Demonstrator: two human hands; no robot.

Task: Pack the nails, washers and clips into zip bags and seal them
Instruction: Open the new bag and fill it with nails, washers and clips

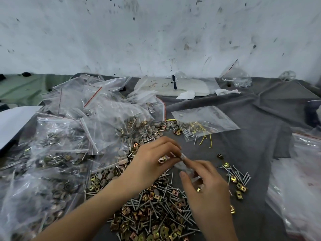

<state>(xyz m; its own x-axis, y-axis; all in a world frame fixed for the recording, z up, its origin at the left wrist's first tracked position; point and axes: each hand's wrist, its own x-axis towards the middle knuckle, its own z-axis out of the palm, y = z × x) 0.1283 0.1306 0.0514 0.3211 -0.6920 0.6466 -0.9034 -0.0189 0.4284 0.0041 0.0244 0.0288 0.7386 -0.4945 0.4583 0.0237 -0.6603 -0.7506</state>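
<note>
Grey cloth (243, 153) covers the surface, creased toward the far right. Stained white wall (156, 32) behind.

Left hand (152, 159) and right hand (206, 186) meet near centre, close together, both on a small clear bag (184, 165). Left fingers curl and pinch its top edge. Right thumb and fingers are closed on its lower part. Bag is motion-blurred, so contents cannot be made out. A few clips (162, 160) show at the left fingertips; whether they are inside the bag is unclear. A gold clip (198, 189) shows under the right palm.

Loose pile of nails and clips (152, 211) lies on the cloth below the hands. Grey round washers (139, 134) are spread just beyond the left hand. A smaller scatter of nails and clips (238, 178) sits right of the right hand.

Heap of filled bags (52, 153) at left, red zip strips visible. Flat bag with yellow wire (205, 122) and some nails lies beyond the hands. Stack of clear bags (298, 180) at right edge. White packet (173, 87) with writing near the wall.
</note>
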